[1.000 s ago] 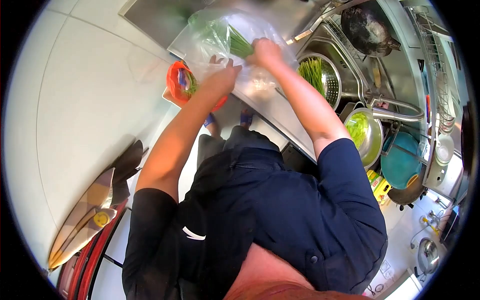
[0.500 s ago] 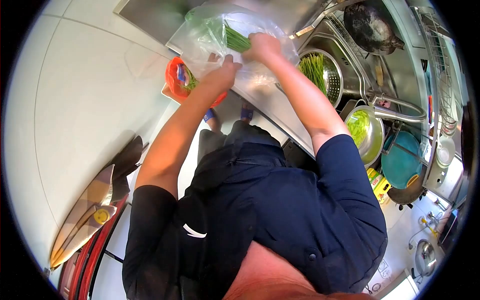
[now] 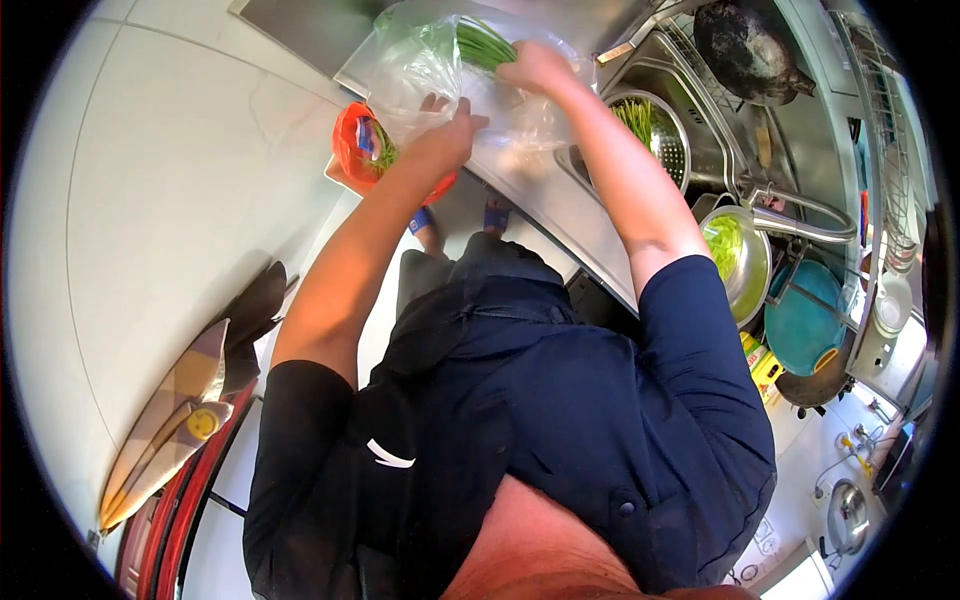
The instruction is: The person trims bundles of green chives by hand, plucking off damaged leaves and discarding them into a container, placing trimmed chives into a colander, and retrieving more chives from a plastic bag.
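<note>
A clear plastic bag (image 3: 405, 85) lies spread over the counter at the top of the head view. My left hand (image 3: 447, 137) is closed on the near side of this bag, its fingers partly behind the film. Farther right, my right hand (image 3: 537, 68) grips one end of a bunch of long thin green stalks (image 3: 483, 44). The far ends of the stalks lie at the bag's opening, partly seen through the plastic. More green stalks (image 3: 632, 118) rest in a perforated steel colander (image 3: 668, 150) beside my right forearm.
Below the counter edge stands a bin lined with an orange bag (image 3: 350, 145), with green scraps inside. The sink (image 3: 715, 150) and its faucet (image 3: 810, 232) are to the right. A steel bowl (image 3: 757, 270) holds pale green pieces. A blackened wok (image 3: 745, 50) sits beyond the sink.
My right hand has shifted slightly right and up with the stalks, which now sit higher over the bag. My left hand stays at the bag's near side.
</note>
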`<act>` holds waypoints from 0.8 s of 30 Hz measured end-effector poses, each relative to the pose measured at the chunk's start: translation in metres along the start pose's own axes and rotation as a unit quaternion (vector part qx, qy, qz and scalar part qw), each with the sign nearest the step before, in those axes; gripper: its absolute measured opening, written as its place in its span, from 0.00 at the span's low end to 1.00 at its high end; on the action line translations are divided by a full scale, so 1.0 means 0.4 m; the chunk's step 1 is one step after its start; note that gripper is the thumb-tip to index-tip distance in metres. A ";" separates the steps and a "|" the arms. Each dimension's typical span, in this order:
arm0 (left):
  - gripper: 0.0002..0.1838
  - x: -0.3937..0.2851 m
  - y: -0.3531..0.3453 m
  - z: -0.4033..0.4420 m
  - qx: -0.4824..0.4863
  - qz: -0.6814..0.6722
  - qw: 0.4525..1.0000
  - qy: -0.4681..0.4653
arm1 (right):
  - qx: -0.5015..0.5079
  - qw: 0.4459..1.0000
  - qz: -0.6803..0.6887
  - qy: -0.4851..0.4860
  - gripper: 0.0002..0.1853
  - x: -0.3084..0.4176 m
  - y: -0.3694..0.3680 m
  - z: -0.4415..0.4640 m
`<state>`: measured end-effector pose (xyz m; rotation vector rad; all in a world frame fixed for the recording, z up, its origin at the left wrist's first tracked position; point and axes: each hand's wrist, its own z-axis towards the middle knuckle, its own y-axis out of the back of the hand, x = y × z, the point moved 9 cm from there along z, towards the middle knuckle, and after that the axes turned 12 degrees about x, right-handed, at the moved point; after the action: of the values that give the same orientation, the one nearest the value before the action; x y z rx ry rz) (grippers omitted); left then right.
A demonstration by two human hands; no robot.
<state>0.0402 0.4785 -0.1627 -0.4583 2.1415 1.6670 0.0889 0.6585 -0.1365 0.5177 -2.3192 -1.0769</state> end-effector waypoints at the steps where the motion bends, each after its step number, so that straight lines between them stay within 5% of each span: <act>1: 0.25 -0.001 0.002 0.002 0.000 0.000 1.000 0.000 | -0.001 1.000 0.005 0.014 0.27 -0.003 0.007 0.013; 3: 0.31 0.012 -0.019 0.006 0.121 0.016 0.991 0.063 | -0.002 1.000 0.011 0.028 0.28 0.006 0.023 0.012; 11: 0.26 -0.006 0.013 -0.004 0.077 -0.062 0.994 0.046 | 0.117 0.991 0.068 -0.017 0.27 0.009 0.023 0.007; 17: 0.27 -0.016 0.028 -0.006 0.071 -0.007 0.997 0.041 | 0.062 0.990 -0.125 0.001 0.26 0.038 -0.002 0.005; 24: 0.28 -0.011 0.020 -0.005 0.042 0.020 0.999 0.027 | 0.009 0.999 -0.030 -0.026 0.24 0.016 0.048 0.004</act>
<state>0.0400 0.4785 -0.1534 -0.4433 2.2626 1.5960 0.0807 0.6678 -0.1205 0.5747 -2.3741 -1.1105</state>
